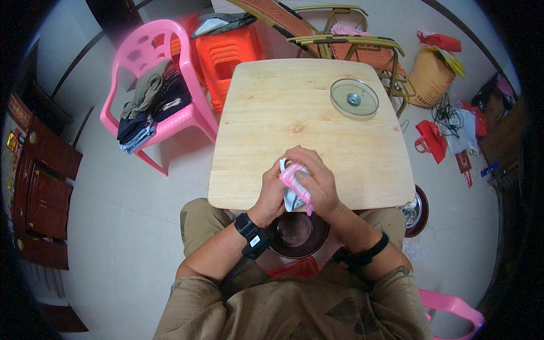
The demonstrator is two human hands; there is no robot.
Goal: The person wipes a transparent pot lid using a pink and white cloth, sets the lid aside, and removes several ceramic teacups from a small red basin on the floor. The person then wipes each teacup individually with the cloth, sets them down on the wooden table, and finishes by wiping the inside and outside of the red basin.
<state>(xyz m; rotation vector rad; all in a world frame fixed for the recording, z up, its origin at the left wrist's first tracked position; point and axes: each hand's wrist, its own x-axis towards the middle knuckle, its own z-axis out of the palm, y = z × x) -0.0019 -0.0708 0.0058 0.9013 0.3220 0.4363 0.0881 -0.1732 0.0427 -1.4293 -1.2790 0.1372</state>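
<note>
Above the near edge of the wooden-topped table, both my hands are around a small white object, perhaps a cup or bowl; most of it is hidden by fingers. My left hand grips it from the left side. A pink-and-white cloth lies against it, pressed under the thumb and fingers of my right hand. Toward the table's far right corner, a round glass lid with a metal knob rests flat. Below the near edge, a dark basin sits between my knees.
Folded clothes lie on a pink plastic chair at left. Stacked red stools and a folding lounge chair stand behind the table. A sack, a red bag and black cables are at right.
</note>
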